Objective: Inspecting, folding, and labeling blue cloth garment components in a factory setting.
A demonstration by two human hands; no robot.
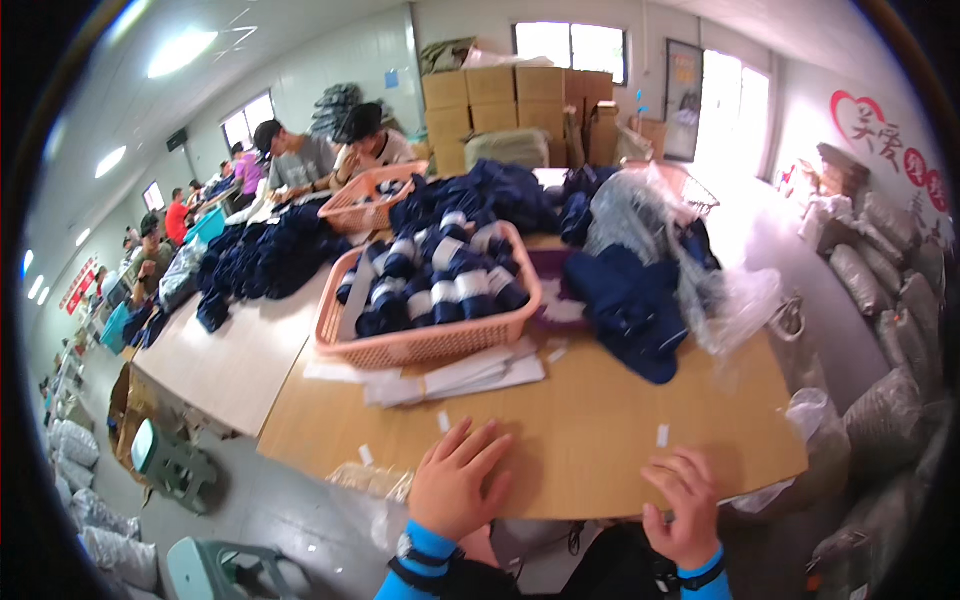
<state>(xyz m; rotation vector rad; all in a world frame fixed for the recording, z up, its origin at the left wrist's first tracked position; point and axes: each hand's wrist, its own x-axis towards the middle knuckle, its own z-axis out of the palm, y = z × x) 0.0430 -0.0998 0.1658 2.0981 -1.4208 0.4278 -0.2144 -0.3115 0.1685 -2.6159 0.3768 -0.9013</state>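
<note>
My left hand (pixel 460 482) lies at the near edge of the wooden table (pixel 590 430), palm down with fingers spread, holding nothing. Over the same edge to the right is my right hand (pixel 684 508), its fingers slightly bent and apart, also without anything in it. Beyond my left hand sits a stack of white paper strips (pixel 460 380). Behind it, a pink plastic basket (pixel 430 345) is filled with rolled navy fabric bundles (pixel 445 290), each wrapped in a white band. Small white paper slips (pixel 663 435) are scattered near both hands.
Navy garments (pixel 630 310) and clear plastic bags (pixel 735 310) pile at the right, beside a purple container (pixel 555 290). More navy fabric (pixel 270 250) and a second pink basket (pixel 345 212) are further left. Co-workers sit behind. Green stools (pixel 200 565) and stuffed sacks (pixel 885 420) stand on the floor.
</note>
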